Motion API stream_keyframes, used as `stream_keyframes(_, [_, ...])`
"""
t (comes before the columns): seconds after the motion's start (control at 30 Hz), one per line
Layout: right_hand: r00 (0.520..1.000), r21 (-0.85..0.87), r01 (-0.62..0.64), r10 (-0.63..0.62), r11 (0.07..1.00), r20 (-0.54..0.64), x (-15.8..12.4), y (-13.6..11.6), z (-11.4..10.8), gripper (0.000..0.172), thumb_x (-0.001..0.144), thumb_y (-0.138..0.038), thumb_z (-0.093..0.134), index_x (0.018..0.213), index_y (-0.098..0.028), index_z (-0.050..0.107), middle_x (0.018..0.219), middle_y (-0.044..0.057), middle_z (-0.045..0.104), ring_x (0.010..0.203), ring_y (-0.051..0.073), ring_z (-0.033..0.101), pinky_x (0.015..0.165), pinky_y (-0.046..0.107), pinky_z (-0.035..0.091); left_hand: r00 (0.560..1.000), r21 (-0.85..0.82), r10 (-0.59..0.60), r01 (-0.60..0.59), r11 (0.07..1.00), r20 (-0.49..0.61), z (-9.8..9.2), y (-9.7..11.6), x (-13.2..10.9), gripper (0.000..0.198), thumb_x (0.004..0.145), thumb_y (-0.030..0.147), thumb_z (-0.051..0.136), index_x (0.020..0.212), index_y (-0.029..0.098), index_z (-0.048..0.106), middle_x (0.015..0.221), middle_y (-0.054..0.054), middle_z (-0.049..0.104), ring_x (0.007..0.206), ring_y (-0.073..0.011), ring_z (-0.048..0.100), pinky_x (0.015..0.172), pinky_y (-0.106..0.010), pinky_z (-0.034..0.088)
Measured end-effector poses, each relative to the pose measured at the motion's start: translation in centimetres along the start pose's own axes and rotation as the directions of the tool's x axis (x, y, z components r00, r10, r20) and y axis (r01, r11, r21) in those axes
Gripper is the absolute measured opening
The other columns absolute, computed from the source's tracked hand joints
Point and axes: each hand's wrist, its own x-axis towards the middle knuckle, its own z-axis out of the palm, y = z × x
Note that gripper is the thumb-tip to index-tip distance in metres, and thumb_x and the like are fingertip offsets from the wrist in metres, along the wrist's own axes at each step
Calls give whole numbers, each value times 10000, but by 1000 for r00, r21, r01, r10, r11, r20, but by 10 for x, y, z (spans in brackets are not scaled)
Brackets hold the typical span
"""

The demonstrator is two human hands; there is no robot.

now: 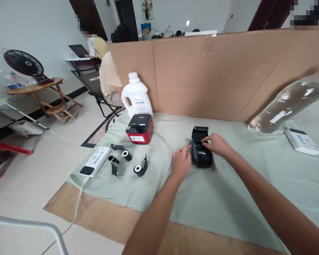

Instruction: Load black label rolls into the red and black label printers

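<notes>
A small black portable printer (204, 156) lies on the green cloth with its lid (200, 132) raised at the far end. My left hand (181, 161) is against the printer's left side, fingertips gripping its edge. At the opening below the lid, the fingers of my right hand (216, 143) are pinched together; what is between them, if anything, is too small to make out. To the left are several small black rolls, among them one roll (138, 170) with a loose curled tail and another roll (127, 155) behind it.
A red and black box-shaped printer (140, 129) stands before a white jug (137, 95). A white power bank (96, 162) with a cable lies at left. A large clear bottle (287, 102) leans at right beside a white device (302, 141). Cardboard (196, 74) walls the back; people sit beyond.
</notes>
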Motion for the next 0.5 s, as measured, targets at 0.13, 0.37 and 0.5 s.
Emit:
stream_keyframes(0.13, [958,-85,26,-1,996,287,12,-2,4,260,718,-244,687,951,-218,799,897,92,706,976,278,640,882,354,485,1000,9,-6,6,1000,5,-1,0,0,512,967,222,413,1470,282,485,1397,-11,637,1213,-229,565,1078,-382,374])
stream_keyframes(0.37, [1000,10,23,-23,1000,12,9,-12,-26,247,678,-275,732,911,-197,708,912,106,650,763,233,619,785,401,530,1000,-5,-14,14,1000,-10,-1,-1,0,504,958,229,428,1455,262,511,1315,-67,673,1199,-259,572,1064,-406,381])
stream_keyframes(0.5, [983,323,136,-87,936,-161,-10,-70,-54,346,824,-451,619,1081,-221,634,879,67,669,711,216,628,664,366,521,1000,-18,7,-7,1000,-18,0,-1,1,423,967,226,424,1357,246,587,1175,-86,717,1165,-279,589,1053,-432,387])
